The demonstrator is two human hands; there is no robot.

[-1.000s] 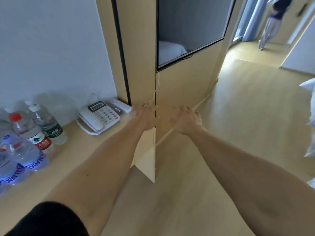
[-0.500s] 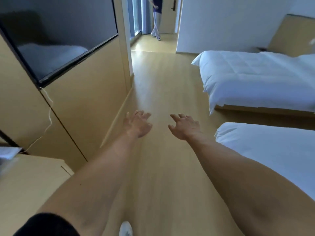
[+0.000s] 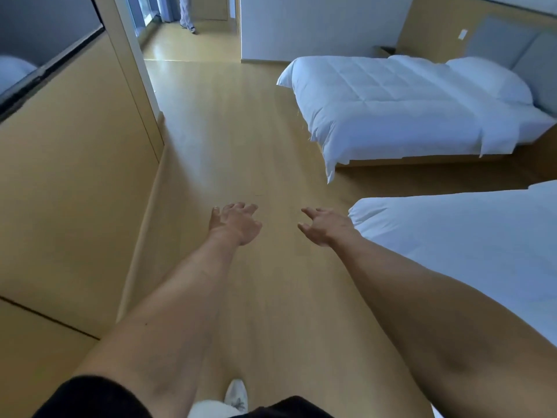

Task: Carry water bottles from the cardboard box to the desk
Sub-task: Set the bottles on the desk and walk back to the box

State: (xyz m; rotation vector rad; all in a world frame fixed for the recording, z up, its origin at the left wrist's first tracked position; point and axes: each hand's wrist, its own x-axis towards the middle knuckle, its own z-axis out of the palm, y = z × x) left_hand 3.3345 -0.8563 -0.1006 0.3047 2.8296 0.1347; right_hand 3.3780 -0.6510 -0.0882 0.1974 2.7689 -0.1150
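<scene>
While both arms stretch forward over the floor, the left hand (image 3: 235,223) hangs with its fingers loosely spread and slightly curled, palm turned inward, holding nothing and touching nothing. The right hand (image 3: 324,226) mirrors it just across a gap, fingers parted and half-curled, likewise empty. Neither hand carries a water bottle, and no bottle, cardboard box or desk shows anywhere in the view, so where the task's things are cannot be told from here.

Both forearms are bare; a black sleeve (image 3: 93,398) covers the left upper arm at the bottom edge. Below and between the arms, a white shoe (image 3: 236,395) rests on the floor.

Beneath the hands runs a light wooden floor (image 3: 241,140), smooth and reflecting pale light. To the left stands a tan wood-panelled wall (image 3: 69,182), with a dark glossy screen (image 3: 36,46) set into its upper part. Beside the right hand, close to the wrist, lies the corner of a near bed (image 3: 467,251) with a white cover. Farther off, well apart from the hands, a second bed (image 3: 391,107) carries a quilted white duvet and a pillow (image 3: 494,79) against a grey headboard.

At the far end the floor continues through an opening, where the legs of another person (image 3: 187,13) stand.
</scene>
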